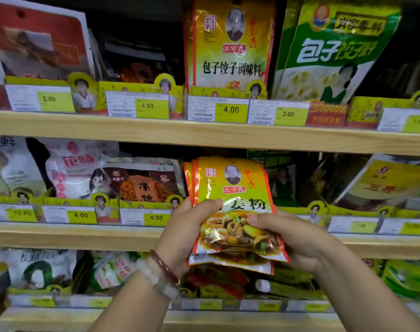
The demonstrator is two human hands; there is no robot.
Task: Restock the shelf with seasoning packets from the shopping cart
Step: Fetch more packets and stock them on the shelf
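A small stack of yellow and orange seasoning packets (232, 188) stands upright in front of the middle shelf (132, 232). My left hand (187, 226) grips the stack's left edge, thumb across the front. My right hand (290, 232) grips the right edge, thumb on the printed food picture. Behind the packets the middle shelf slot looks dark and open. A similar yellow packet (230, 44) stands on the upper shelf (204, 133) directly above. The shopping cart is out of view.
Other packets fill the shelves: a green and white one (328, 51) at upper right, a brown one (144, 183) and a pink and white bag (70, 168) left of my hands. Yellow price tags (230, 111) line the shelf fronts. A lower shelf (228, 317) holds more packets.
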